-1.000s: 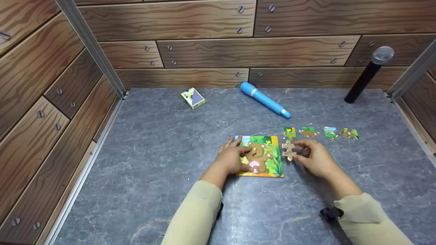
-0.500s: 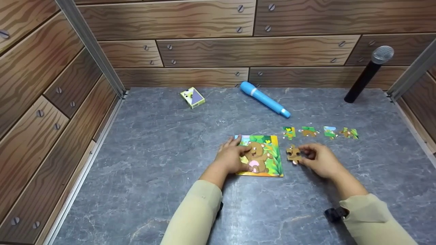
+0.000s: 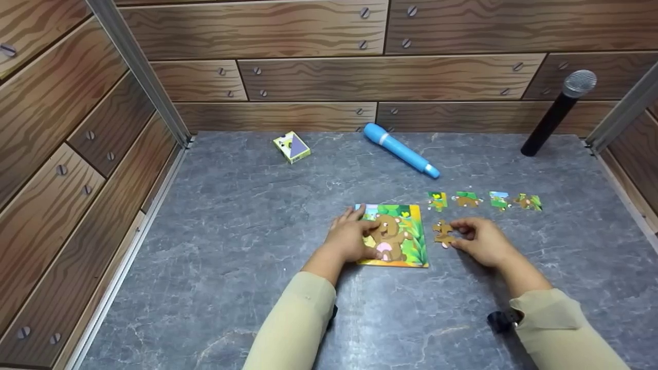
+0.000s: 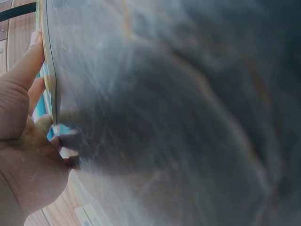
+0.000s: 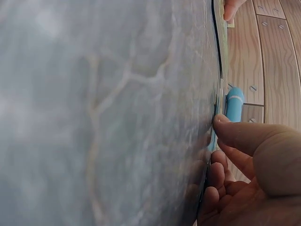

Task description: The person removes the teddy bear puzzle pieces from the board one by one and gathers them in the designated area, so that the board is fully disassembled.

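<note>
"Wood-print panels wall in a grey, marble-patterned counter. Where's the puzzle piece?"

"The brown puzzle piece is just right of the bear puzzle board, apart from it. Its long axis runs near to far, roughly along the board's right edge, with a pale pink patch at the near end."

"And the hands?"

"The right hand has thumb and finger close together, pinching the piece by its right side. The left hand lies spread over the board's left part, fingers extended, pressing rather than gripping. The printed bear's head points away from the person."

"What's beyond?"

"Four loose pieces in a row, picture side up, behind the right hand. Past them, a blue stick, thick end toward the back left, and a black microphone, standing with its silver grille up."

"Any lettering?"

"Marks on the small yellow-and-purple box, back left, are too small to read. Its contents are hidden."
</note>
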Demonstrator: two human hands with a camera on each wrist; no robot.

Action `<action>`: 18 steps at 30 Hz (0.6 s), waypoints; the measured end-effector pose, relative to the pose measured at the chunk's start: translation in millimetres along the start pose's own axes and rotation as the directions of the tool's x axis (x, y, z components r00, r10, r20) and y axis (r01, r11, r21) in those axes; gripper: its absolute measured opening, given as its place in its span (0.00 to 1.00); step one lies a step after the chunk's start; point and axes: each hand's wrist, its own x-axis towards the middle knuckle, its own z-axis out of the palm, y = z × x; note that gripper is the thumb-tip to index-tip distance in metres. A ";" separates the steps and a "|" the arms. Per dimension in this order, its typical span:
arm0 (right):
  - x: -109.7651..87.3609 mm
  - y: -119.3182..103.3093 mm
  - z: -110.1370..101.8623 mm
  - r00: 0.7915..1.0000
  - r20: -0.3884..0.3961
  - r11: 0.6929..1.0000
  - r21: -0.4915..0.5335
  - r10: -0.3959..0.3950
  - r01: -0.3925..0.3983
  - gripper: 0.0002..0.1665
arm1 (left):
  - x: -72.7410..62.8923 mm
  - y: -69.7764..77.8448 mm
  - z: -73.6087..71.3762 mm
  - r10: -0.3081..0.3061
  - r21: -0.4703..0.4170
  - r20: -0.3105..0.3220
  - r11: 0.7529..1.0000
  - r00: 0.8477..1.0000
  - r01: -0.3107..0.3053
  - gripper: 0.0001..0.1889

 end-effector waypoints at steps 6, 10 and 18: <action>2.0 0.4 -0.5 1.000 0.007 1.000 0.006 -0.009 0.009 0.24 | 0.9 -0.7 0.6 0.004 0.007 0.000 1.000 1.000 -0.004 0.42; 2.8 -1.4 -0.4 1.000 0.017 1.000 0.003 0.005 -0.005 0.24 | 1.3 -1.0 1.5 0.007 0.008 -0.005 1.000 1.000 -0.007 0.42; 6.4 -2.8 -0.6 0.999 0.024 0.999 -0.023 0.048 -0.048 0.26 | 1.7 -1.2 2.6 0.013 0.016 -0.015 1.000 1.000 -0.013 0.42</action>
